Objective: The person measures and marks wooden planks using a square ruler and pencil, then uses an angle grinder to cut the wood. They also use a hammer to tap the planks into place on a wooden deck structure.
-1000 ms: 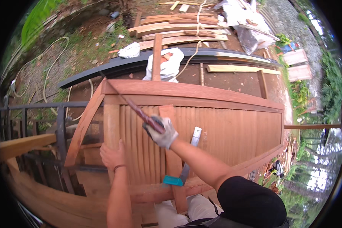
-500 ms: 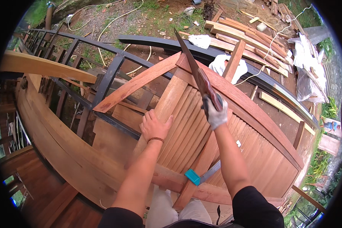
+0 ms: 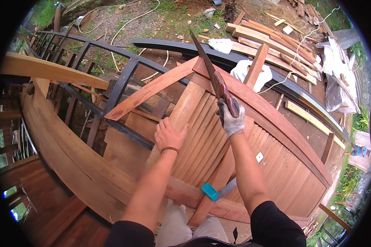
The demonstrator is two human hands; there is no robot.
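My right hand (image 3: pixel 231 117), in a grey-white glove with dark patches, is closed round the red-brown handle of a handsaw (image 3: pixel 207 61). Its dark blade slants away to the far left across the peak where a reddish diagonal board (image 3: pixel 152 88) meets a long reddish top rail (image 3: pixel 268 105). My bare left hand (image 3: pixel 171 133), with a beaded bracelet at the wrist, grips the upright stile (image 3: pixel 184 108) of a slatted wooden panel (image 3: pixel 200 136). A small teal plastic piece (image 3: pixel 209 192) lies near the panel's lower rail, beside a grey metal strip (image 3: pixel 227 188).
Left of the panel stand a black metal frame (image 3: pixel 123 82) and a broad curved wooden beam (image 3: pixel 70 144). Stacked planks (image 3: pixel 272 45), white cloths (image 3: pixel 251 74) and plastic sheeting (image 3: pixel 340 78) lie beyond on the right. Pale cord (image 3: pixel 121 26) crosses the ground.
The saw and my right hand have shifted slightly away from me and left against the panel. My left hand keeps its hold on the stile. The whole view has moved a little.
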